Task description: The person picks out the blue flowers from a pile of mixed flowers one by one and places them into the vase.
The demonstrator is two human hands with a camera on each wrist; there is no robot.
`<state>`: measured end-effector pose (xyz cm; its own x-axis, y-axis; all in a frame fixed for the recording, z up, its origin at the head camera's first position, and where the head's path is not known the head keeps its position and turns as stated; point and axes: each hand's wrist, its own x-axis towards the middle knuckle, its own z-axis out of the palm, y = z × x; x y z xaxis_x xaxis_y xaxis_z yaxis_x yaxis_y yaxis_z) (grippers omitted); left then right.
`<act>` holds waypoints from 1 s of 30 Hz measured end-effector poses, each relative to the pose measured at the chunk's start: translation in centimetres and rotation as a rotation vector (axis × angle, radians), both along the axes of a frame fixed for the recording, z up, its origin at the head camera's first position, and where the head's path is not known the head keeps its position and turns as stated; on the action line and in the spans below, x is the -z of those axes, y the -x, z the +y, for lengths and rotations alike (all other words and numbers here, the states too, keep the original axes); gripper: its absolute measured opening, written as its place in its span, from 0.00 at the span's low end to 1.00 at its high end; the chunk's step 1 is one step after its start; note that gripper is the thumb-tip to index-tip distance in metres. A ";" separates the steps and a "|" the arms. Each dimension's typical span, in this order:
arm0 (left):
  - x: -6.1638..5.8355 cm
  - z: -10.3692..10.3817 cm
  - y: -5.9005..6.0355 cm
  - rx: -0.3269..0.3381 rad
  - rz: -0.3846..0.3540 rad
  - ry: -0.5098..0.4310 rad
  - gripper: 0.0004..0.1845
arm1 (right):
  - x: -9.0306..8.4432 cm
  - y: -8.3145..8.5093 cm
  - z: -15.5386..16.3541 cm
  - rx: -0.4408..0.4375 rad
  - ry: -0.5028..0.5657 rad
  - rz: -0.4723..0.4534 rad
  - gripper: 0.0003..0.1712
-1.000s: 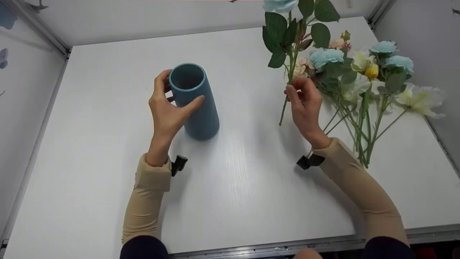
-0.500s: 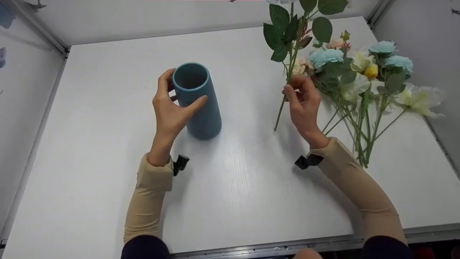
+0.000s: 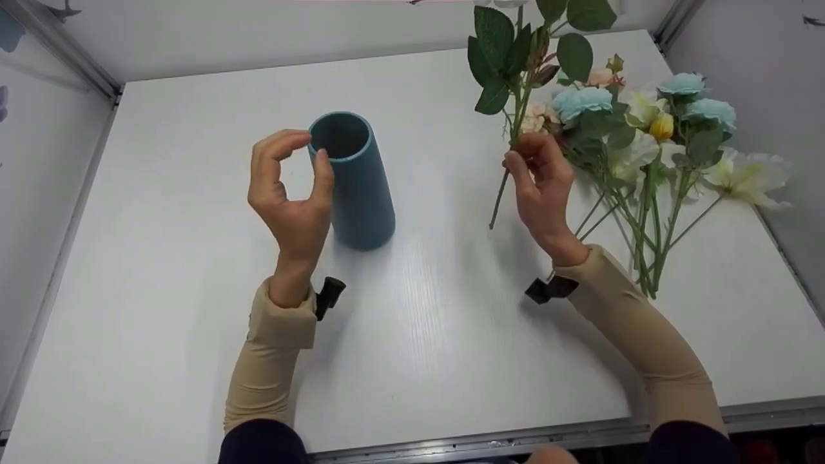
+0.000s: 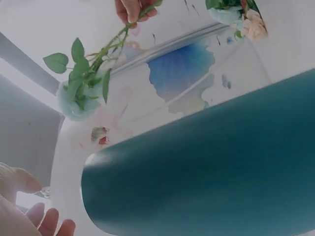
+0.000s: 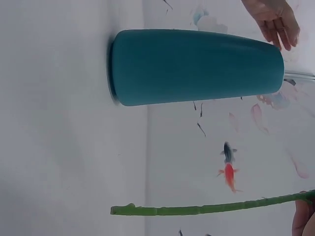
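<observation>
No legible text, label, brand, number or sign in any view. The teal vase (image 3: pixel 356 187) is plain on every side that shows. The white counter (image 3: pixel 451 335) bears no marking. The walls carry only painted decoration, a small red fish (image 5: pixel 229 176) at 4 o'clock of the vase in the right wrist view and a blue fan-shaped motif (image 4: pixel 182 69) in the left wrist view; neither includes lettering.

Tan sleeves (image 3: pixel 271 361), black wrist clips (image 3: pixel 329 295)
</observation>
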<state>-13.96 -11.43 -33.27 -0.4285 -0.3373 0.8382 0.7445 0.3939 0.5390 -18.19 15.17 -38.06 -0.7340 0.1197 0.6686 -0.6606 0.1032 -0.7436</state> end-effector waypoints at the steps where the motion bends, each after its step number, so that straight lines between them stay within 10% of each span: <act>1: -0.2 0.3 -0.2 0.018 0.026 -0.004 0.09 | -0.1 0.0 -0.1 -0.003 0.003 0.000 0.05; 13: -0.2 5.0 -1.4 0.313 -0.073 0.164 0.07 | -1.1 -0.5 -0.8 -0.008 0.017 0.007 0.06; 30: 2.8 8.5 -0.1 0.474 -0.429 0.230 0.07 | -2.1 -1.5 -1.6 -0.065 0.010 0.044 0.05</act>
